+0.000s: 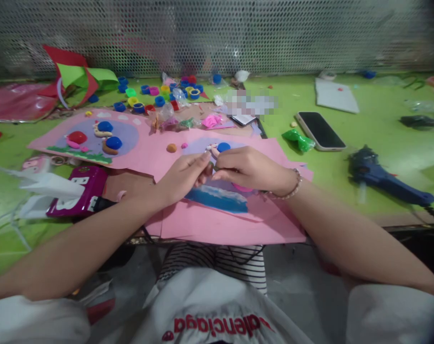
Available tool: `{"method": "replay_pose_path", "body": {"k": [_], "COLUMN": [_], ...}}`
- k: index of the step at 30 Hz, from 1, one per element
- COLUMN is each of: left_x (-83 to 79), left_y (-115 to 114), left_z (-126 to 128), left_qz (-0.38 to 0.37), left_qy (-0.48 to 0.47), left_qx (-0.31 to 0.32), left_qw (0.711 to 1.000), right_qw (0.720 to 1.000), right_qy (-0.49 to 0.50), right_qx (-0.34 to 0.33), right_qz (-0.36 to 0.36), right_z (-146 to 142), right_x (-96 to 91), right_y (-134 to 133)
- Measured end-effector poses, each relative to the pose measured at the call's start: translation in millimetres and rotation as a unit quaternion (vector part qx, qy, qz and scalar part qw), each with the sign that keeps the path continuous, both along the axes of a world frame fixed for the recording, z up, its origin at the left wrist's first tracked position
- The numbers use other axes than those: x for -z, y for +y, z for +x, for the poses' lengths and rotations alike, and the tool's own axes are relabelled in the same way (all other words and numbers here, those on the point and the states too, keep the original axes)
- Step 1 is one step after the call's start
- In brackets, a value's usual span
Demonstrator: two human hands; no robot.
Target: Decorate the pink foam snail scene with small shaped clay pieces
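My left hand (183,176) and my right hand (248,168) meet over a pink craft sheet (234,224) on the green table. Both have their fingers pinched together around a small brownish piece I cannot make out. Beneath them lies a picture with a blue wavy strip (220,198) and a lilac patch. A blue bottle cap (223,147) sits on that patch just above my right fingers. An orange clay ball (171,148) and a small pink one (184,145) lie to the left.
A finished pink card with blue and red cap snails (95,136) lies at left. Several coloured caps (159,93) crowd the back. A phone (320,130), green wrapper (298,139) and blue glue gun (381,179) sit at right. A magenta box (79,191) is at left.
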State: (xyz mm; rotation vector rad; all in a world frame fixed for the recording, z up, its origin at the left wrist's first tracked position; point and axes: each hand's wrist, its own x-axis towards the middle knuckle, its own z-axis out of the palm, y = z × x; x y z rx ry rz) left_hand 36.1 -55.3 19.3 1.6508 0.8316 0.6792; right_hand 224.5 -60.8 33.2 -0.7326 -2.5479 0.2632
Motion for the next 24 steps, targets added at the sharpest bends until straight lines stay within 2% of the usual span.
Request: {"method": "replay_pose_path", "body": {"k": [8, 11, 15, 19, 24], "left_x": [-2.8, -2.9, -3.7, -1.9, -0.1], "left_y": [-7.0, -5.4, -2.8, 0.0, 2.2], "left_z": [-4.7, -6.2, -5.5, -4.3, -4.3], "left_qz": [0.167, 0.223, 0.258, 0.292, 0.278], "left_qy": [0.049, 0.059, 0.096, 0.114, 0.102], "left_qx": [0.092, 0.109, 0.094, 0.079, 0.089], "left_qw": [0.980, 0.967, 0.957, 0.946, 0.951], "right_qw": [0.998, 0.999, 0.999, 0.999, 0.991], "right_qy": [0.006, -0.017, -0.035, 0.000, 0.051], "right_qx": [0.055, 0.048, 0.031, 0.004, -0.037], "right_qz": [0.025, 0.010, -0.013, -0.042, -0.118], "right_z": [-2.2, -2.9, -3.7, -3.3, -2.3], "right_x": [3.3, 1.6, 0.2, 0.9, 3.3], "right_y": [-0.6, -2.3, -4.3, -3.6, -0.3]}}
